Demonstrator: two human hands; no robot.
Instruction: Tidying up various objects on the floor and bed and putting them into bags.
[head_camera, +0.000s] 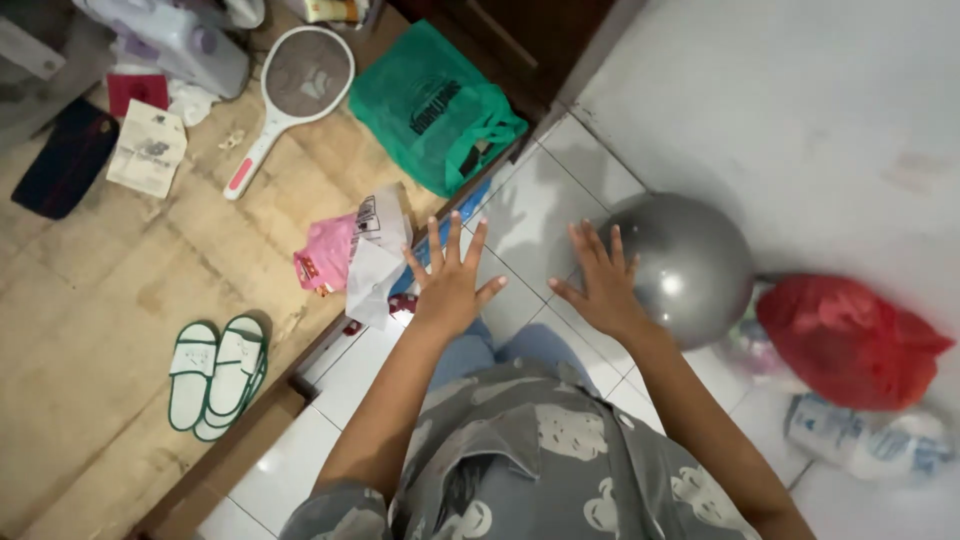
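Both our hands are spread wide open and hold nothing.

Our right hand is nearest the big grey ball, which sits on the white tile floor by the wall, just to the right of that hand and maybe touching it. Our left hand is farther off, above a pink bag and white papers.

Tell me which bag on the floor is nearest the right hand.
The red plastic bag, beside the grey ball by the right hand; the green bag lies farther off.
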